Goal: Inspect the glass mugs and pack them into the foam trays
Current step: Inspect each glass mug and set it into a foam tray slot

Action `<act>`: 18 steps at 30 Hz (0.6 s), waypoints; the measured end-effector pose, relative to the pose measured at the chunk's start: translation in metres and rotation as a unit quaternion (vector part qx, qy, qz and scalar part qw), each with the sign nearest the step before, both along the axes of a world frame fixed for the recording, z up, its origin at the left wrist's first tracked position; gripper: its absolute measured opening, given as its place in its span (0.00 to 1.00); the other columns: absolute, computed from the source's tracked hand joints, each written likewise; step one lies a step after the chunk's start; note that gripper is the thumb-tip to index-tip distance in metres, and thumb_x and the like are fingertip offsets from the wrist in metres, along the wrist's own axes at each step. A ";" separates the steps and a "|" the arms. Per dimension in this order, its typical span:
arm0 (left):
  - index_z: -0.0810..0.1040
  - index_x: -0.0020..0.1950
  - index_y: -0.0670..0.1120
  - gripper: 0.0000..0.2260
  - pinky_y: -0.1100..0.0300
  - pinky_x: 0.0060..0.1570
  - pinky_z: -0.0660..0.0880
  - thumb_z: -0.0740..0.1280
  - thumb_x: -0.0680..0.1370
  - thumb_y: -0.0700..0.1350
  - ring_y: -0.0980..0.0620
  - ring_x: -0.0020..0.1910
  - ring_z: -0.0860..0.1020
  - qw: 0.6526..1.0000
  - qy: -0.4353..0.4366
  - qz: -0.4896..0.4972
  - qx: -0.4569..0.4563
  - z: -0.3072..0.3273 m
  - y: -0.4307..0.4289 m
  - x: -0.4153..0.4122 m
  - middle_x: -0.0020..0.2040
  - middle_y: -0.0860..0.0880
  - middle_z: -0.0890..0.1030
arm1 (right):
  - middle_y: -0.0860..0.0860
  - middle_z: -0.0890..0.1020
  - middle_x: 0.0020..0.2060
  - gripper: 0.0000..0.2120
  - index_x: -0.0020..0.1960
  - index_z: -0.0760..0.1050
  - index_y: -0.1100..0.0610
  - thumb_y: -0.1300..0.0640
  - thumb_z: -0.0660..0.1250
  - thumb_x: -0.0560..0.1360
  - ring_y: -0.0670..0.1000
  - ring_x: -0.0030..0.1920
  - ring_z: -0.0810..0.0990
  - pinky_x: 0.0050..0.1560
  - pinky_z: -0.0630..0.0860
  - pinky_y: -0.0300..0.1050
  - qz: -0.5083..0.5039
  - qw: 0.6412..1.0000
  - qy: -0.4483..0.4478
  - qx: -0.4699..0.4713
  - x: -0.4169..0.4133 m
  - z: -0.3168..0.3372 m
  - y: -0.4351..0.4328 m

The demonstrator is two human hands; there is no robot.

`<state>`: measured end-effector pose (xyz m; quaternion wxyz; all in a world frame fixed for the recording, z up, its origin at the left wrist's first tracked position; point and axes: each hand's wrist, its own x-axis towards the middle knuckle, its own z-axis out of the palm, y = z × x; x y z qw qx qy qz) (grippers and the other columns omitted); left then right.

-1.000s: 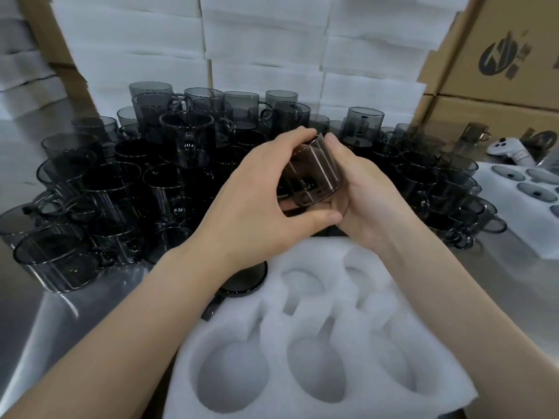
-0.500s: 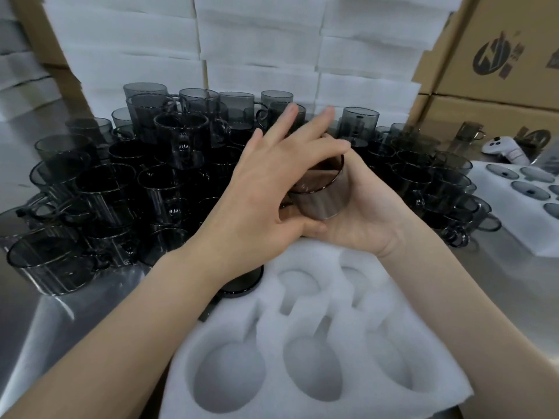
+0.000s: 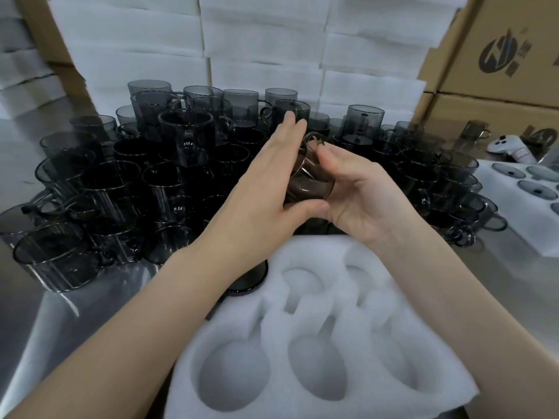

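The right hand (image 3: 363,198) curls round the smoky grey glass mug (image 3: 311,186), left hand (image 3: 263,189) flat against it; rotate slowly before the white foam tray (image 3: 272,322) at six o'clock.

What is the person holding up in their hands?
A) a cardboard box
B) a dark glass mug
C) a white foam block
B: a dark glass mug sits tilted between the left hand, which lies flat against it, and the right hand, which curls round it.

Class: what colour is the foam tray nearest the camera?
White; the foam tray shows best in the head view.
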<state>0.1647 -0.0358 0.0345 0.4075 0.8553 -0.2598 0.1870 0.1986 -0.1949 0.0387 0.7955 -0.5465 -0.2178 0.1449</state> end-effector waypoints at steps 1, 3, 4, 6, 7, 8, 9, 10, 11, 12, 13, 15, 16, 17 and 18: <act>0.53 0.79 0.44 0.40 0.68 0.74 0.50 0.73 0.74 0.43 0.55 0.78 0.51 1.000 -0.006 -0.004 0.001 0.001 0.000 0.000 0.80 0.48 0.51 | 0.56 0.83 0.51 0.14 0.57 0.81 0.58 0.54 0.68 0.74 0.59 0.54 0.82 0.50 0.80 0.56 0.004 1.000 -0.002 0.008 0.000 0.000 0.000; 0.56 0.78 0.43 0.39 0.68 0.74 0.49 0.74 0.73 0.41 0.53 0.78 0.51 1.000 -0.025 -0.010 0.003 0.001 0.000 0.000 0.80 0.48 0.52 | 0.55 0.84 0.50 0.12 0.54 0.83 0.57 0.55 0.68 0.74 0.58 0.53 0.83 0.49 0.80 0.56 0.012 1.000 -0.002 0.023 0.000 0.001 0.000; 0.57 0.78 0.43 0.39 0.69 0.74 0.49 0.74 0.73 0.41 0.53 0.78 0.51 0.999 -0.034 -0.013 0.003 0.001 0.000 0.001 0.80 0.47 0.53 | 0.55 0.84 0.49 0.11 0.53 0.83 0.56 0.55 0.68 0.73 0.58 0.53 0.83 0.49 0.80 0.56 0.013 0.999 0.000 0.029 0.000 0.001 0.000; 0.59 0.77 0.43 0.38 0.72 0.72 0.49 0.75 0.72 0.40 0.54 0.78 0.51 0.999 -0.050 -0.020 0.005 0.001 0.001 0.002 0.79 0.48 0.54 | 0.54 0.84 0.47 0.09 0.50 0.84 0.56 0.56 0.67 0.73 0.58 0.51 0.83 0.47 0.81 0.57 0.011 0.999 0.008 0.042 0.000 0.001 0.001; 0.60 0.77 0.43 0.38 0.73 0.72 0.48 0.75 0.71 0.40 0.55 0.78 0.50 0.998 -0.055 -0.023 0.008 0.000 0.001 0.002 0.79 0.48 0.55 | 0.53 0.85 0.44 0.08 0.48 0.84 0.56 0.57 0.66 0.74 0.57 0.49 0.84 0.46 0.81 0.57 0.008 0.999 0.013 0.048 0.000 0.001 0.001; 0.61 0.76 0.44 0.38 0.73 0.71 0.48 0.75 0.71 0.39 0.56 0.78 0.50 0.998 -0.060 -0.027 0.011 0.000 0.001 0.003 0.79 0.49 0.55 | 0.52 0.85 0.41 0.08 0.46 0.84 0.56 0.58 0.65 0.74 0.56 0.46 0.84 0.45 0.81 0.55 0.005 0.998 0.019 0.055 -0.001 0.002 0.001; 0.61 0.76 0.44 0.38 0.73 0.71 0.48 0.76 0.70 0.39 0.56 0.78 0.50 0.997 -0.064 -0.031 0.014 -0.001 0.001 0.003 0.79 0.49 0.55 | 0.51 0.84 0.39 0.08 0.45 0.83 0.57 0.58 0.65 0.74 0.54 0.44 0.84 0.42 0.81 0.53 0.001 0.998 0.025 0.062 -0.002 0.002 0.002; 0.62 0.75 0.44 0.38 0.73 0.72 0.49 0.76 0.70 0.38 0.56 0.78 0.51 0.997 -0.067 -0.035 0.015 -0.001 0.001 0.003 0.79 0.49 0.56 | 0.51 0.84 0.37 0.07 0.45 0.81 0.58 0.59 0.65 0.74 0.54 0.42 0.85 0.40 0.81 0.51 -0.004 0.997 0.029 0.070 -0.002 0.002 0.003; 0.63 0.75 0.44 0.37 0.72 0.72 0.49 0.76 0.69 0.38 0.57 0.77 0.51 0.997 -0.069 -0.038 0.014 -0.001 0.001 0.003 0.79 0.50 0.57 | 0.52 0.84 0.37 0.06 0.46 0.79 0.60 0.59 0.65 0.74 0.54 0.41 0.84 0.39 0.81 0.50 -0.009 0.997 0.032 0.076 -0.003 0.002 0.003; 0.64 0.74 0.44 0.37 0.72 0.72 0.50 0.77 0.69 0.38 0.57 0.77 0.52 0.997 -0.072 -0.039 0.012 -0.001 0.001 0.003 0.78 0.50 0.58 | 0.53 0.84 0.38 0.05 0.47 0.77 0.61 0.59 0.65 0.74 0.54 0.41 0.84 0.38 0.81 0.49 -0.015 0.996 0.033 0.079 -0.002 0.002 0.004; 0.65 0.74 0.44 0.37 0.72 0.72 0.50 0.77 0.68 0.38 0.58 0.77 0.52 0.996 -0.075 -0.039 0.009 0.000 0.001 0.003 0.78 0.50 0.59 | 0.54 0.83 0.38 0.05 0.49 0.75 0.61 0.59 0.65 0.75 0.55 0.41 0.84 0.39 0.81 0.49 -0.019 0.996 0.035 0.079 -0.002 0.002 0.004; 0.65 0.73 0.43 0.37 0.72 0.72 0.50 0.77 0.68 0.37 0.59 0.76 0.53 0.996 -0.082 -0.036 0.005 0.000 0.001 0.003 0.77 0.50 0.60 | 0.54 0.83 0.39 0.05 0.51 0.74 0.61 0.59 0.63 0.77 0.55 0.41 0.84 0.39 0.81 0.49 -0.024 0.996 0.039 0.077 -0.002 0.002 0.005; 0.66 0.73 0.43 0.37 0.72 0.72 0.51 0.77 0.68 0.37 0.59 0.75 0.54 0.996 -0.087 -0.037 0.008 0.001 0.000 0.002 0.77 0.50 0.61 | 0.54 0.83 0.39 0.05 0.51 0.74 0.60 0.59 0.62 0.79 0.55 0.40 0.84 0.37 0.80 0.49 -0.027 0.996 0.044 0.078 -0.002 0.002 0.007; 0.66 0.73 0.42 0.36 0.72 0.72 0.50 0.77 0.67 0.36 0.59 0.75 0.54 0.995 -0.094 -0.040 0.017 0.001 -0.001 0.002 0.76 0.50 0.62 | 0.54 0.83 0.38 0.06 0.51 0.75 0.60 0.59 0.61 0.80 0.54 0.39 0.84 0.34 0.80 0.48 -0.032 0.995 0.051 0.078 -0.003 0.002 0.008; 0.67 0.73 0.42 0.36 0.73 0.71 0.50 0.77 0.67 0.36 0.58 0.75 0.55 0.993 -0.103 -0.043 0.031 0.001 -0.001 0.001 0.76 0.50 0.62 | 0.55 0.82 0.37 0.07 0.51 0.75 0.60 0.58 0.60 0.81 0.53 0.37 0.84 0.31 0.79 0.47 -0.041 0.995 0.055 0.074 -0.003 0.002 0.010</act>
